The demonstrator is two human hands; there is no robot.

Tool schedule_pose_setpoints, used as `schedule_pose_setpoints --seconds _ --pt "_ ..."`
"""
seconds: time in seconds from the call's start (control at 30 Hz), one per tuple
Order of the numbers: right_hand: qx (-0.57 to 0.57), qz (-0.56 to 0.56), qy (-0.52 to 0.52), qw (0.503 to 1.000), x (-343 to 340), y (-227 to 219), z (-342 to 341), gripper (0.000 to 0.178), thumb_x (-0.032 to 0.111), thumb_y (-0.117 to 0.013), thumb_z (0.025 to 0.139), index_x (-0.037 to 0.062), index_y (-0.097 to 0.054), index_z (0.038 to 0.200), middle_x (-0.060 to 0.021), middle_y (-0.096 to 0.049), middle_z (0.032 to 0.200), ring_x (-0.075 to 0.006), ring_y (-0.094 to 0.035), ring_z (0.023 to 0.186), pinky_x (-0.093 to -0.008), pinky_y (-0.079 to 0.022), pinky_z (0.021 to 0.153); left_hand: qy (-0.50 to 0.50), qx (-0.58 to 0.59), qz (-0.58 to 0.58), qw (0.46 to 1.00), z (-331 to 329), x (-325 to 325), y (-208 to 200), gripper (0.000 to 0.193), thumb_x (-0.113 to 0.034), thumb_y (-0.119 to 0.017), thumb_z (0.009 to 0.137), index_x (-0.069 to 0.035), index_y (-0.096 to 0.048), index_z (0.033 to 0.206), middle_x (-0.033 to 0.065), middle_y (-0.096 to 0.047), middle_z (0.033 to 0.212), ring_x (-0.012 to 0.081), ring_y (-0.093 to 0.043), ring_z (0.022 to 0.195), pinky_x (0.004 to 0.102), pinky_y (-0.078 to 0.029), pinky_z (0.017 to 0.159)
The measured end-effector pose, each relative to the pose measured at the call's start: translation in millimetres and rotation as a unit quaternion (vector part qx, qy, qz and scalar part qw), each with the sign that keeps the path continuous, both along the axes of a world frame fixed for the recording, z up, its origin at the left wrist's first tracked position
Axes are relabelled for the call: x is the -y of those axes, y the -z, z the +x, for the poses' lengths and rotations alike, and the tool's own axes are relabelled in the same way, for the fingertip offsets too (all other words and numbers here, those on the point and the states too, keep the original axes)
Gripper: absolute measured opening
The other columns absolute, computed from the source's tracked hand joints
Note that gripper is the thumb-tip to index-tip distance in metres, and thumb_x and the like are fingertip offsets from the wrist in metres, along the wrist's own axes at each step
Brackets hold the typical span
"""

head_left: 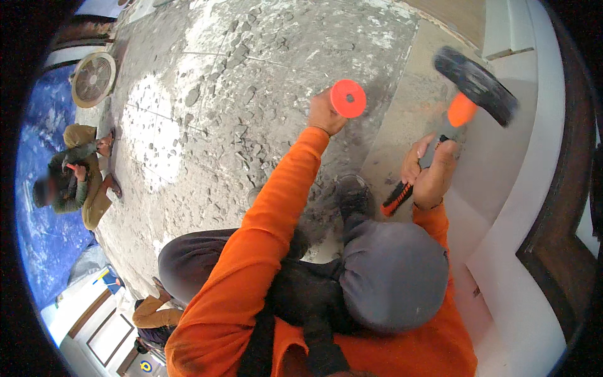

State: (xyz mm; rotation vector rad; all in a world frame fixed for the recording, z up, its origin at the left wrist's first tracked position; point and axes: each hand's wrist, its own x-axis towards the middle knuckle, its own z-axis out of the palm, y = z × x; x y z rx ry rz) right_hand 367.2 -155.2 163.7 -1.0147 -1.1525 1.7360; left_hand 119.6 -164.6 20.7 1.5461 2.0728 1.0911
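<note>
My left hand [323, 113] is wrapped round a tool, with a round red-orange guard [339, 103] facing up above the fist. A small grey metal end shows at the guard's centre, like a chisel's struck end; its shaft and tip are hidden below. My right hand [433, 171] grips a club hammer [474, 81] by its grey, orange and black handle. The black head is raised to the right of the guard, apart from it and slightly blurred. The handle's lower end sticks out below my right hand.
Rubble chips litter the rough grey floor [213, 125]. A white wall [502, 207] stands close on my right. At left, a person [81, 173] squats with a red-handled tool near a round fan [94, 80] and a blue sheet [41, 239]. Another person [154, 317] is at lower left.
</note>
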Motion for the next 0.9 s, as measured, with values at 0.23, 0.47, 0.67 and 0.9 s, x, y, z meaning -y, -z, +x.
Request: schedule_pose_setpoints --seconds 0.23,0.47,0.67,0.9 --pt "0.186 -0.226 -0.152 0.944 11 36 -12 0.058 0.063 -0.038 0.103 0.0086 -0.049 0.088 -0.0024 -0.042 0.052 -0.0141 -0.041 0.040 -0.0305 -0.033 0.039 0.017 -0.030 0.020 0.999 6 -17 -13 0.032 -0.029 -0.074 0.082 -0.011 -0.071 0.110 0.0139 -0.073 0.101 0.0341 -0.071 0.092 0.0403 -0.057 0.079" --pt "-0.046 -0.113 0.011 0.992 -24 -26 -9 0.057 0.061 -0.036 0.104 0.0096 -0.049 0.084 -0.0020 -0.044 0.054 -0.0127 -0.042 0.041 -0.0302 -0.034 0.039 -0.015 0.010 0.006 1.000 4 -18 -6 0.034 -0.032 -0.074 0.082 -0.011 -0.071 0.110 0.0133 -0.073 0.101 0.0340 -0.071 0.092 0.0407 -0.056 0.077" --pt "0.231 -0.106 -0.139 0.957 -10 38 -13 0.057 0.064 -0.036 0.103 0.0114 -0.049 0.085 0.0000 -0.044 0.053 -0.0124 -0.045 0.043 -0.0299 -0.036 0.040 -0.028 0.001 0.022 0.999 14 -31 -10 0.035 -0.033 -0.073 0.083 -0.011 -0.071 0.109 0.0141 -0.073 0.099 0.0357 -0.070 0.093 0.0416 -0.056 0.079" --pt "-0.071 -0.143 -0.069 0.985 -63 -33 -24 0.052 0.058 -0.042 0.104 0.0094 -0.054 0.090 -0.0028 -0.050 0.061 -0.0136 -0.047 0.044 -0.0303 -0.035 0.040 -0.105 0.038 0.014 0.994 -2 -26 -4 0.030 -0.031 -0.070 0.084 -0.011 -0.071 0.106 0.0142 -0.072 0.098 0.0367 -0.068 0.093 0.0433 -0.055 0.079"
